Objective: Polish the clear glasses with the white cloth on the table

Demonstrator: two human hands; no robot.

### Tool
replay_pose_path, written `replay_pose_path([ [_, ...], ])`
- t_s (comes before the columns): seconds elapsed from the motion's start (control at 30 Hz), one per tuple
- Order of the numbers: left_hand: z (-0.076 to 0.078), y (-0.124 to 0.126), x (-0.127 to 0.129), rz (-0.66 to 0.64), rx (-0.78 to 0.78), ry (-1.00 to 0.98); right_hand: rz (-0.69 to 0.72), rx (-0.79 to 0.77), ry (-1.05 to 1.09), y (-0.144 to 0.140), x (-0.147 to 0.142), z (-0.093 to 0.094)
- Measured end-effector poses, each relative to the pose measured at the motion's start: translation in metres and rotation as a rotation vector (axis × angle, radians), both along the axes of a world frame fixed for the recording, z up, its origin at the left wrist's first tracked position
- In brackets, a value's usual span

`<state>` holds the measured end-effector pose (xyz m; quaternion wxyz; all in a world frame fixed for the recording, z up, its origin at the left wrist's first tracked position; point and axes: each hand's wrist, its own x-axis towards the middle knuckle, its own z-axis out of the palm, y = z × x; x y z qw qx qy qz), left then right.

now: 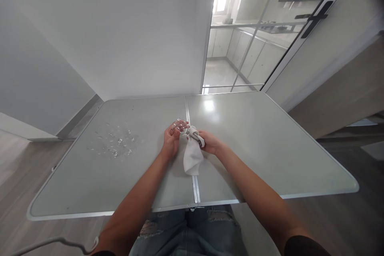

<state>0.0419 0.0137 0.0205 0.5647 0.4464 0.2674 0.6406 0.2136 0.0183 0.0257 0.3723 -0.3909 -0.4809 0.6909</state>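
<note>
My left hand (pixel 171 138) is closed around a small clear glass (pixel 180 125), tilted with its open end toward the right. My right hand (pixel 209 142) grips a white cloth (pixel 193 157), bunched at the top against the glass's end. The lower part of the cloth hangs down over the table's middle seam. Both hands are close together above the table (pixel 255 140). Part of the glass is hidden by my left fingers and the cloth.
Splashed water drops (pixel 120 142) lie on the left half of the table. A metal seam (pixel 195 190) divides the tabletop. A white wall stands behind it, with a glass door (pixel 249 44) at the back right. A grey cable (pixel 60 241) runs at the lower left.
</note>
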Motion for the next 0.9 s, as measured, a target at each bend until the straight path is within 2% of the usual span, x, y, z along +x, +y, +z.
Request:
replay_pose_path([
  [0.03, 0.000, 0.001, 0.000, 0.018, 0.000, -0.001, 0.018, 0.060, -0.071, 0.000, 0.000, 0.001],
  [0.1, -0.002, 0.004, -0.001, 0.070, 0.006, 0.008, 0.003, 0.292, -0.282, -0.001, -0.002, 0.003],
  [0.17, -0.003, 0.007, -0.001, 0.137, 0.024, 0.025, -0.095, 0.584, -0.523, -0.004, -0.005, 0.005],
  [0.23, -0.004, 0.009, -0.001, 0.181, 0.047, 0.029, -0.195, 0.757, -0.679, -0.007, -0.009, 0.006],
  [0.27, -0.004, 0.009, 0.000, 0.186, 0.054, 0.019, -0.219, 0.773, -0.695, -0.007, -0.010, 0.006],
  [0.33, -0.004, 0.009, -0.001, 0.152, 0.050, -0.018, -0.167, 0.662, -0.588, -0.006, -0.011, 0.003],
  [0.47, -0.003, 0.005, -0.005, -0.025, 0.015, -0.043, 0.103, 0.126, -0.128, 0.001, -0.004, -0.003],
  [0.53, -0.003, 0.004, -0.006, -0.059, 0.008, -0.029, 0.142, 0.017, -0.050, 0.004, 0.000, -0.003],
  [0.6, -0.004, 0.005, -0.006, -0.020, 0.007, -0.012, 0.118, 0.138, -0.139, 0.004, 0.001, 0.000],
  [0.7, -0.006, 0.010, -0.004, 0.084, 0.040, 0.028, -0.043, 0.564, -0.495, -0.001, -0.002, 0.005],
  [0.77, -0.008, 0.012, -0.004, 0.129, 0.067, 0.043, -0.169, 0.788, -0.713, -0.004, -0.007, 0.007],
  [0.83, -0.009, 0.014, -0.004, 0.144, 0.074, 0.037, -0.195, 0.846, -0.779, -0.005, -0.011, 0.006],
  [0.9, -0.011, 0.014, -0.006, 0.127, 0.060, 0.016, -0.133, 0.713, -0.658, -0.003, -0.012, 0.004],
])
